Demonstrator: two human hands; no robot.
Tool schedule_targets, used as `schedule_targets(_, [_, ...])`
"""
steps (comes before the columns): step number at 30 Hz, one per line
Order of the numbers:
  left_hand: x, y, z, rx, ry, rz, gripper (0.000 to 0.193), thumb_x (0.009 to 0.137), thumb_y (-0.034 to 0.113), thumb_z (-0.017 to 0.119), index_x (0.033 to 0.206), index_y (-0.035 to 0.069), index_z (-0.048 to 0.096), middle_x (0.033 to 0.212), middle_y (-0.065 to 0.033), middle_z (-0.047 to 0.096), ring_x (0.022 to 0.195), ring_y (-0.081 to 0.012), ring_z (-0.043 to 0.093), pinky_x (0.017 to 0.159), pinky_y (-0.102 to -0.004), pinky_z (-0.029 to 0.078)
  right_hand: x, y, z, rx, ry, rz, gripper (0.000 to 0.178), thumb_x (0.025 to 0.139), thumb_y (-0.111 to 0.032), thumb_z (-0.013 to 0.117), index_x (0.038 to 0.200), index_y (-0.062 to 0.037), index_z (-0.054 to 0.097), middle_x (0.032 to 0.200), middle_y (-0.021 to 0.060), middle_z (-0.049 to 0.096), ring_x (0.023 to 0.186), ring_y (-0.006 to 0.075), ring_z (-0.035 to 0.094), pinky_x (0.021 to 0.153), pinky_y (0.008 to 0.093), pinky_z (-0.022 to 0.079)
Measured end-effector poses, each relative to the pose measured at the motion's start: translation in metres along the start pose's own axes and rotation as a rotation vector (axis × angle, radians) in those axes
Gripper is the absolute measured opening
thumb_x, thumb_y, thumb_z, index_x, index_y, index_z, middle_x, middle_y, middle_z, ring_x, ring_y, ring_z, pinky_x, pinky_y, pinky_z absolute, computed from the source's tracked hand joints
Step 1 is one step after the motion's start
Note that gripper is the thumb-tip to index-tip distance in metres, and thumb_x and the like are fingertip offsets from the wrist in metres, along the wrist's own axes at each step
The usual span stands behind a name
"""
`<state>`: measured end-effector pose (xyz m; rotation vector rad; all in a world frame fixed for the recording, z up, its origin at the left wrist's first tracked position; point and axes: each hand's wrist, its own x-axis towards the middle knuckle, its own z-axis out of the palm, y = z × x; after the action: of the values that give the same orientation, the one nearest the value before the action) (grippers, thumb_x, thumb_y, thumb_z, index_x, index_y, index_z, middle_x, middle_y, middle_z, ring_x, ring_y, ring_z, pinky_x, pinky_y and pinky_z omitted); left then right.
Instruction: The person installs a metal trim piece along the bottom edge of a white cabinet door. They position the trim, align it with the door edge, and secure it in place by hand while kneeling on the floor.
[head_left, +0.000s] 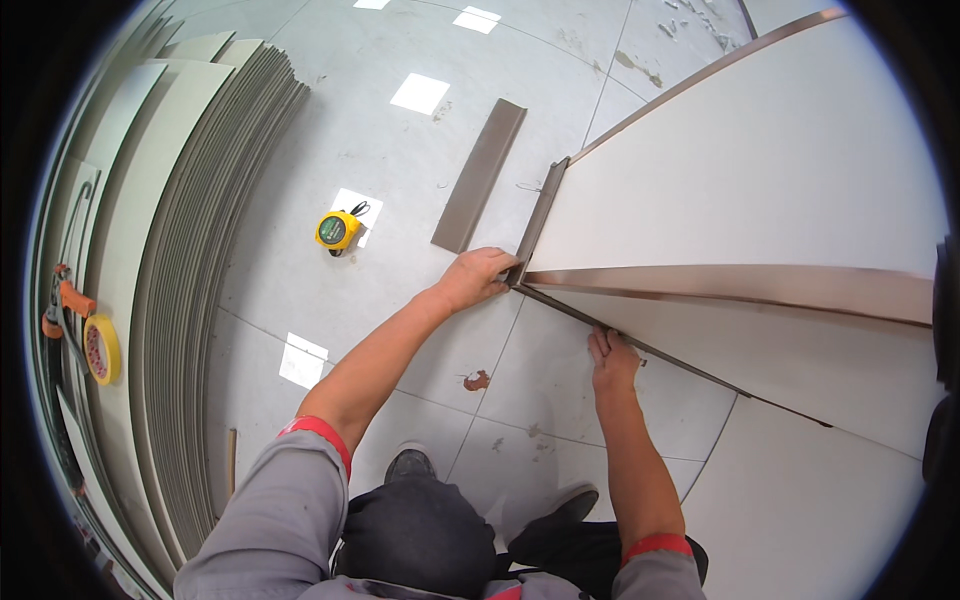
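Note:
A large white panelled box [740, 160] with copper-coloured edge trim stands on the floor at the right. Along its foot runs a dark brown trim strip [690, 370], which meets another brown strip [545, 215] at the near left corner. My left hand [480, 278] is closed at that corner, thumb and fingers around the strip ends; the fingertips are partly hidden. Farther right, my right hand [613, 358] grips the edge of the foot strip with bent fingers. A loose brown trim piece [480, 175] lies flat on the floor beyond my left hand.
A yellow tape measure [337, 230] lies on the tiled floor. At the left stands a thick stack of panels [215, 180], with a roll of yellow tape [101, 349] and an orange-handled tool [75, 298] beside it. A white panel [790, 500] lies at lower right.

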<state>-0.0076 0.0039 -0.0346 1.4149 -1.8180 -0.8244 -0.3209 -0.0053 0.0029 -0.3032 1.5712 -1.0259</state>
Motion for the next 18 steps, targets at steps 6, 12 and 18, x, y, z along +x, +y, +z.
schedule_targets(6, [-0.004,0.005,0.002,0.018,0.063,0.009,0.040,0.075,0.008,0.079,0.113,0.008,0.064,0.098,-0.0093,0.067,0.095,-0.0289,0.066,0.082,-0.0390,0.054,-0.004,-0.002,0.001,-0.001,-0.013,0.002,0.037,0.101,-0.005,0.051,0.135,0.0070,0.046,0.127,0.0147,0.060,0.118,0.0307,0.063,0.105,0.0457,0.051])
schedule_targets(12, [-0.007,0.005,0.011,0.070,0.122,0.017,0.042,0.073,0.006,0.080,0.112,0.008,0.066,0.094,-0.0076,0.069,0.091,-0.0281,0.067,0.078,-0.0381,0.055,-0.006,-0.003,-0.004,0.030,-0.034,0.018,0.039,0.099,-0.004,0.051,0.136,0.0087,0.045,0.130,0.0165,0.056,0.119,0.0336,0.062,0.105,0.0465,0.052])
schedule_targets(18, [-0.006,0.011,0.013,0.112,0.112,0.001,0.041,0.073,0.003,0.079,0.111,0.009,0.067,0.097,-0.0083,0.071,0.091,-0.0291,0.067,0.079,-0.0381,0.056,0.000,-0.006,-0.010,0.044,-0.118,0.023,0.037,0.097,-0.001,0.054,0.130,0.0117,0.046,0.127,0.0191,0.056,0.118,0.0378,0.062,0.102,0.0487,0.053])
